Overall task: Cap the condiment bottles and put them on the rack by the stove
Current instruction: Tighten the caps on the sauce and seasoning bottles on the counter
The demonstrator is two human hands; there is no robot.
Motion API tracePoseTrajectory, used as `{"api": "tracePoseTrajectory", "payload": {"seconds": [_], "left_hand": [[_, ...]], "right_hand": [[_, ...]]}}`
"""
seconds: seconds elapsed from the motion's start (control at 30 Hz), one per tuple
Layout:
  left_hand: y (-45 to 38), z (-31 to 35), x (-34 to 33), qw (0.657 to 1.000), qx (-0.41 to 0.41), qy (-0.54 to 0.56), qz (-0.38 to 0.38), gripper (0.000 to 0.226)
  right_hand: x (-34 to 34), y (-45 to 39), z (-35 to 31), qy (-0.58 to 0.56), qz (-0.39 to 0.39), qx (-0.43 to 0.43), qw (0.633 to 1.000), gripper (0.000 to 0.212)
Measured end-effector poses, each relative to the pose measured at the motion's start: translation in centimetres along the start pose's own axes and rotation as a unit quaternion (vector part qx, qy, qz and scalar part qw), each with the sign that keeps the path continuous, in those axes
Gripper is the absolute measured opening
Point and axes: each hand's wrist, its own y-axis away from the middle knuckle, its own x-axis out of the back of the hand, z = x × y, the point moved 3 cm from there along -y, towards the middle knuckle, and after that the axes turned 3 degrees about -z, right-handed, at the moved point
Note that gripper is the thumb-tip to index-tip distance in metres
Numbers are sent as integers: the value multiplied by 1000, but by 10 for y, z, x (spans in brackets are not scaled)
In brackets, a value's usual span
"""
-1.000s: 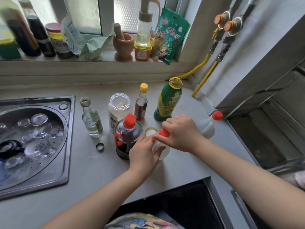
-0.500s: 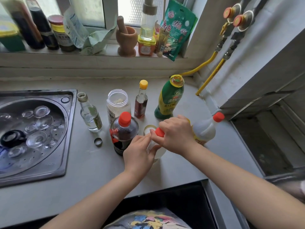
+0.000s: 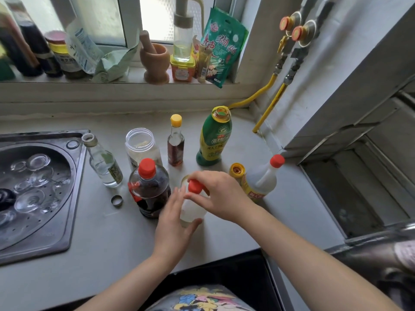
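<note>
My left hand (image 3: 173, 225) wraps the body of a clear white bottle (image 3: 190, 209) standing on the counter. My right hand (image 3: 221, 195) pinches its red cap (image 3: 195, 185) from above. Beside it stands a dark sauce bottle (image 3: 149, 191) with a red cap on. Behind are an uncapped clear glass bottle (image 3: 104, 163), an open plastic jar (image 3: 142, 149), a small yellow-capped brown bottle (image 3: 175, 142) and an open green bottle (image 3: 214, 138). A white bottle with a red cap (image 3: 262, 178) stands at the right, a loose yellow cap (image 3: 237, 171) next to it.
A small metal cap (image 3: 116, 200) lies on the counter (image 3: 94, 234) near the sink (image 3: 36, 189), which holds glass lids. The window sill (image 3: 67, 78) carries bottles, jars, a mortar and packets. Yellow gas hoses (image 3: 262, 95) run down the right wall. A recessed stove area (image 3: 359, 185) is at right.
My left hand slid lower around the white bottle's body. My right hand shifted so the red cap shows more between its fingers. The yellow cap behind my right hand came into sight.
</note>
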Motion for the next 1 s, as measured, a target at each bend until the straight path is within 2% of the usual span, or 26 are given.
{"api": "tracePoseTrajectory", "payload": {"seconds": [0.13,0.23,0.37,0.6,0.8,0.9,1.0], "left_hand": [[1,-5,-6,1000,15,-14,17,80],[-4,2,-15,1000,9,-27,3,81],[-14,20,-38,999,12,-32,-18,81],[-27,54,-76,997,23,-49,-51,73],[-29,58,-87,995,42,-72,-55,73],[-31,57,-86,994,50,-75,-69,73],[-33,55,-81,992,51,-74,-89,69]], "right_hand": [[4,7,5,-49,13,-13,999,32],[12,18,17,-58,12,-33,998,31],[27,32,40,-42,17,-85,995,33],[49,57,73,-8,35,-125,992,31],[53,63,80,14,24,-136,990,30],[62,56,76,74,-10,-122,990,27],[70,44,71,133,-82,-128,979,29]]}}
